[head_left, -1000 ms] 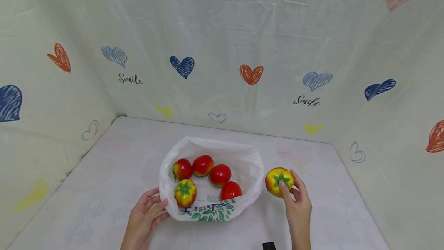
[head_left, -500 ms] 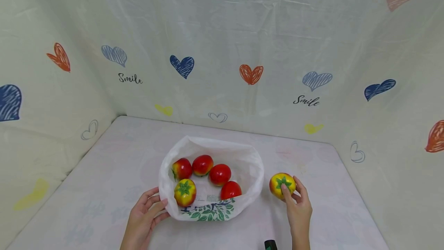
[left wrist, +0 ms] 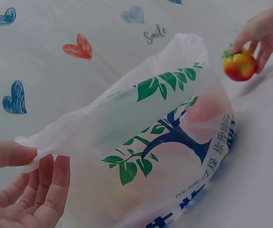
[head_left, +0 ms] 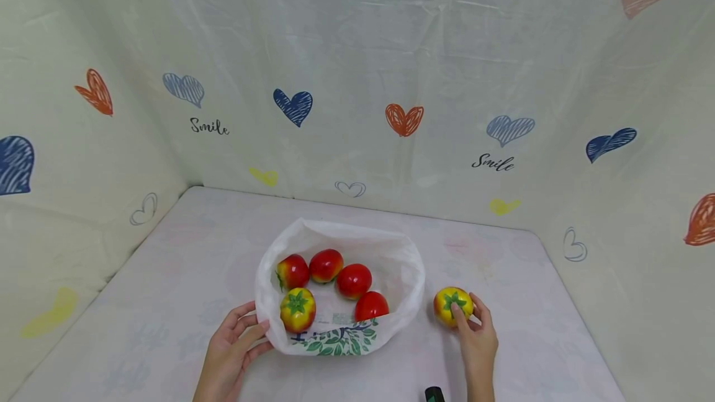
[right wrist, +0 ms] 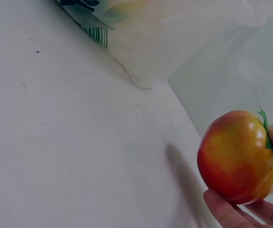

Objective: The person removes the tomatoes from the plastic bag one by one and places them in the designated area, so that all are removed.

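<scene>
A white plastic bag [head_left: 410,290] printed with green leaves stands with its mouth spread wide on the table. Inside lie several red tomatoes [head_left: 354,281], one of them turned with its yellow, green-leaved end up. My left hand [head_left: 230,347] pinches the bag's left rim between thumb and fingers; the left wrist view shows the rim [left wrist: 41,151] in that pinch. To the right of the bag, my right hand [head_left: 479,339] holds a red-and-yellow tomato [right wrist: 241,156], thumb on its green leaves and fingers beneath. A shadow lies apart from this tomato, which is above the table.
A pale table [head_left: 184,278] carries the bag. Behind and beside it hangs a light curtain [head_left: 346,54] with printed hearts. A black object [head_left: 434,394], mostly cut off, shows at the bottom edge near my right wrist.
My right hand has moved the held tomato down in the head view, nearer to me, and slightly right of where it began. The left hand and the bag have stayed in place.
</scene>
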The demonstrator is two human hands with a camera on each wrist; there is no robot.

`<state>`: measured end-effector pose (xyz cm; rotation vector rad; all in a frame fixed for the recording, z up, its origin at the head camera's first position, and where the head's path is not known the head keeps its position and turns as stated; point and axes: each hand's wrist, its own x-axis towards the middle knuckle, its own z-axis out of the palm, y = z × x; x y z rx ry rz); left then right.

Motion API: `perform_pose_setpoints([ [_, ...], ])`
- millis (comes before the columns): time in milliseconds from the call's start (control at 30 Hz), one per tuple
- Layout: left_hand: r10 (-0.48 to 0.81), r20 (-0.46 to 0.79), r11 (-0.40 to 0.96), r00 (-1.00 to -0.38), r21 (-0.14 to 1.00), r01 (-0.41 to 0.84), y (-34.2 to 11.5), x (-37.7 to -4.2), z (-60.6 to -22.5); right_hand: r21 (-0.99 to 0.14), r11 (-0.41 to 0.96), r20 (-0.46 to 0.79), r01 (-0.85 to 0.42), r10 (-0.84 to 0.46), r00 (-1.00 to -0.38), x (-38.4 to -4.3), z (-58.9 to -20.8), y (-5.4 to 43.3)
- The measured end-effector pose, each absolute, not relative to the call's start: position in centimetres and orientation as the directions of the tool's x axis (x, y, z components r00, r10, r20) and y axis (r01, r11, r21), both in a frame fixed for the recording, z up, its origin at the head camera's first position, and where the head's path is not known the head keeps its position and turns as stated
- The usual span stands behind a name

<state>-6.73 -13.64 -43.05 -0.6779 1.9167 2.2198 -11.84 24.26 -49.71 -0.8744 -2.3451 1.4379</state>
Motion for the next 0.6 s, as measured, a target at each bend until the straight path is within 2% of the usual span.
perform_pose_setpoints([
  [133, -0.184, -0.412, -0.182, -0.893, 0.907, -0.381, -13.67, -6.70, -43.06, -0.875, 0.313, -0.119, 0.369, 0.600, -0.791, -11.26, -48.41, 23.52],
  [600, -0.187, -0.417, -0.184, -0.889, 0.904, -0.385, -13.68, -6.71, -43.16, -0.870, 0.342, -0.100, 0.355, 0.584, -0.806, -11.32, -48.78, 23.22],
])
